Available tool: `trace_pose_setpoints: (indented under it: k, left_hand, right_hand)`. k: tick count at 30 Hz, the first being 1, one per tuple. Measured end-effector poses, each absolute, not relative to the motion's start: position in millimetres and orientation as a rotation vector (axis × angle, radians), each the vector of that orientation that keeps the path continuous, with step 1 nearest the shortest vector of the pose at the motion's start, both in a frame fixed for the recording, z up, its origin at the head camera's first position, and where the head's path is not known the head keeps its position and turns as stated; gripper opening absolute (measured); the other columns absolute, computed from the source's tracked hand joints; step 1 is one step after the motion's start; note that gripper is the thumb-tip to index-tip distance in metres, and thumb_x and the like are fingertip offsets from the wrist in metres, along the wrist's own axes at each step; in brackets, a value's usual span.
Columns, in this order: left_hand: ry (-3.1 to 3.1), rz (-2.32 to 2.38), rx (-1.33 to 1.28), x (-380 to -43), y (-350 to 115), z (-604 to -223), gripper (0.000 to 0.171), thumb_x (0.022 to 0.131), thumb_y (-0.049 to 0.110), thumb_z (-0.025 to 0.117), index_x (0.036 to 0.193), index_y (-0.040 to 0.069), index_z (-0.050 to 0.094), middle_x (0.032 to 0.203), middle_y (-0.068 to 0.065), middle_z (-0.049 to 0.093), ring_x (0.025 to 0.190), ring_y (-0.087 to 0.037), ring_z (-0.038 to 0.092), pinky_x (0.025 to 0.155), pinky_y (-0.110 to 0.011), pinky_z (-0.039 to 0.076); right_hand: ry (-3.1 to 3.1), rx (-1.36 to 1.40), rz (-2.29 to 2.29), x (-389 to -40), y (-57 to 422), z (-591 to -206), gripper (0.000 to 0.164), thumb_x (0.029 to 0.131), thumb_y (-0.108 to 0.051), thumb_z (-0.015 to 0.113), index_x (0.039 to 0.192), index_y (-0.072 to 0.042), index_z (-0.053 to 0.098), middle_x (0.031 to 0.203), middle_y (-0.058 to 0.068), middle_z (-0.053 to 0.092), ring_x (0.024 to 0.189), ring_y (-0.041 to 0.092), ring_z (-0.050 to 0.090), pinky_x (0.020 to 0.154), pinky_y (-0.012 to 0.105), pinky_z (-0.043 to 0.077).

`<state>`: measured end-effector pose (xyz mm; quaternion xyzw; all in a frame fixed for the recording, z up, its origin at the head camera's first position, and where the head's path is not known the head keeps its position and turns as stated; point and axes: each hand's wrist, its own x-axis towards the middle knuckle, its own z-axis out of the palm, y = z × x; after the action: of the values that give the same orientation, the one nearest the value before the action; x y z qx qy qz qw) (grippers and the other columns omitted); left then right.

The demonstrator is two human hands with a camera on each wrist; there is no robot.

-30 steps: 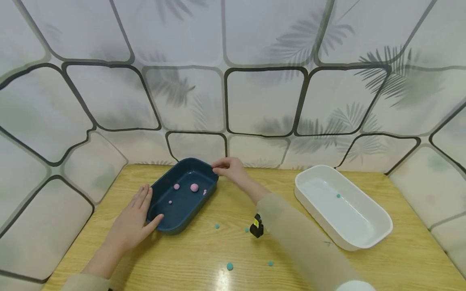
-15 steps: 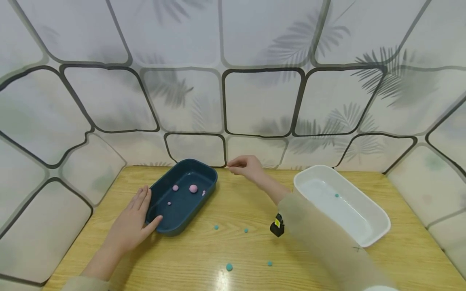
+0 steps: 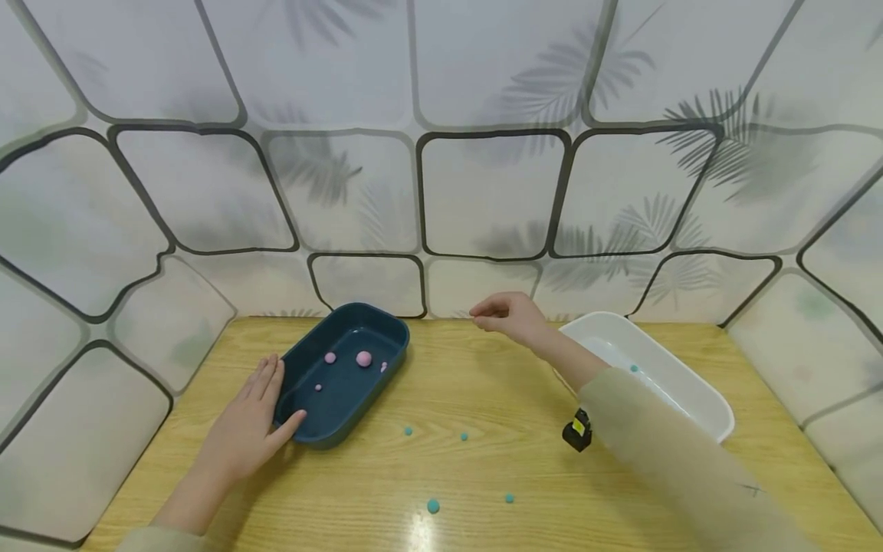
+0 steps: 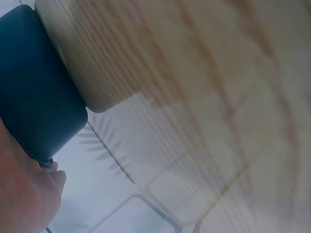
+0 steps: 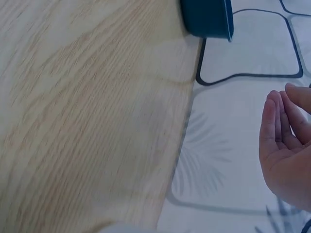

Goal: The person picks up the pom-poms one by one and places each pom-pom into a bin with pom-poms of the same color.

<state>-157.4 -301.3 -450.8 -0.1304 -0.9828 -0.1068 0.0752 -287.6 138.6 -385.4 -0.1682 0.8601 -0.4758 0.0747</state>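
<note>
A dark blue rectangular dish (image 3: 334,426) stands at the left of the table, with several pink balls (image 3: 363,359) of differing sizes inside. Straight fingers of my left hand (image 3: 241,425) rest against the dish's left side, and its thumb touches the near rim. In the left wrist view, that hand (image 4: 26,194) is beside the dish (image 4: 39,82). My right hand (image 3: 513,318) is in the air between the two dishes, fingers loosely bent and thumb close to them. Seen from the right wrist, this hand (image 5: 286,145) shows nothing held.
At the right is a white dish (image 3: 713,414) with one small teal ball (image 3: 634,369) inside, partly covered by my right arm. Several teal balls, such as one near the front (image 3: 433,506), lie on the wooden table (image 3: 331,498). A patterned cloth wall (image 3: 490,192) rises behind.
My right hand has moved away from the blue dish's far right corner, rightwards toward the white dish. The left hand stays at the blue dish, and the balls lie as before.
</note>
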Motion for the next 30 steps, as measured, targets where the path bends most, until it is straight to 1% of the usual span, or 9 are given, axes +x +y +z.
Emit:
trace_pose_setpoints:
  k: [1,6,12,13,15,20,23,27,30]
  left_hand:
    - [-2.948,-0.321,-0.391,-157.4,-301.4,-450.8,0.093,0.103,0.048,0.065,0.161,-0.014,0.028,0.170,-0.035,0.026,0.158,-0.052,0.028,0.124,-0.066,0.034]
    - [-2.949,-0.321,-0.384,-157.0,-300.8,-450.1,0.092,0.102,0.047,0.065,0.161,-0.014,0.028,0.170,-0.034,0.026,0.158,-0.052,0.028,0.124,-0.066,0.035]
    - [-2.949,-0.326,-0.389,-158.4,-301.7,-451.9,0.093,0.103,0.048,0.065,0.162,-0.013,0.027,0.170,-0.035,0.026,0.158,-0.052,0.027,0.124,-0.066,0.034]
    - [-2.947,-0.326,-0.391,-158.4,-301.9,-452.2,0.093,0.103,0.048,0.065,0.162,-0.013,0.027,0.170,-0.035,0.026,0.158,-0.052,0.027,0.124,-0.066,0.034]
    - [-2.937,-0.322,-0.394,-157.9,-302.0,-452.7,0.093,0.103,0.048,0.065,0.162,-0.014,0.028,0.170,-0.035,0.026,0.158,-0.052,0.028,0.124,-0.066,0.034]
    - [-2.912,-0.322,-0.395,-156.4,-302.6,-453.8,0.092,0.103,0.047,0.065,0.161,-0.013,0.029,0.169,-0.034,0.028,0.157,-0.052,0.030,0.128,-0.062,0.031]
    - [-2.917,-0.327,-0.394,-156.0,-302.8,-453.1,0.092,0.103,0.047,0.065,0.161,-0.014,0.029,0.169,-0.035,0.028,0.157,-0.053,0.030,0.128,-0.062,0.030]
    - [-2.944,-0.330,-0.394,-155.9,-301.8,-450.3,0.093,0.103,0.048,0.065,0.161,-0.015,0.028,0.170,-0.035,0.026,0.157,-0.053,0.029,0.124,-0.066,0.034]
    - [-2.963,-0.325,-0.391,-156.2,-301.4,-449.5,0.094,0.103,0.049,0.064,0.161,-0.014,0.027,0.170,-0.035,0.025,0.158,-0.053,0.027,0.123,-0.067,0.034]
  right_hand:
    - [2.587,-0.499,-1.414,-286.6,143.9,-384.4,0.026,0.103,-0.015,0.071,0.125,-0.002,0.076,0.119,0.017,0.078,0.108,0.035,0.073,0.091,0.037,0.062]
    - [2.658,-0.507,-1.327,-282.9,171.2,-381.1,0.025,0.102,-0.018,0.072,0.122,-0.004,0.078,0.116,0.016,0.079,0.099,0.023,0.074,0.086,0.032,0.060]
    - [2.691,-0.496,-1.297,-269.5,203.5,-373.1,0.027,0.103,-0.018,0.071,0.125,-0.003,0.076,0.118,0.016,0.079,0.100,0.017,0.075,0.089,0.034,0.062]
    - [2.697,-0.500,-1.296,-266.1,208.6,-370.9,0.027,0.103,-0.017,0.071,0.125,-0.002,0.076,0.119,0.017,0.079,0.100,0.016,0.075,0.089,0.033,0.062]
    - [2.717,-0.500,-1.282,-259.0,218.9,-366.4,0.028,0.103,-0.017,0.071,0.125,-0.001,0.076,0.119,0.017,0.078,0.099,0.010,0.074,0.088,0.028,0.061]
    - [2.796,-0.509,-1.208,-243.5,244.6,-359.0,0.027,0.104,-0.017,0.071,0.125,-0.002,0.076,0.120,0.018,0.078,0.094,-0.004,0.070,0.083,0.019,0.059]
    - [2.848,-0.543,-1.152,-235.6,260.4,-359.4,0.025,0.103,-0.014,0.071,0.123,0.000,0.076,0.119,0.018,0.078,0.091,-0.008,0.068,0.082,0.019,0.059]
    - [2.893,-0.560,-1.104,-222.4,280.6,-361.8,0.023,0.102,-0.010,0.071,0.121,0.003,0.076,0.114,0.018,0.079,0.090,-0.012,0.065,0.079,0.018,0.059]
    - [2.922,-0.555,-1.074,-210.5,294.5,-363.1,0.024,0.101,-0.009,0.071,0.122,0.004,0.075,0.114,0.019,0.079,0.090,-0.016,0.063,0.078,0.016,0.059]
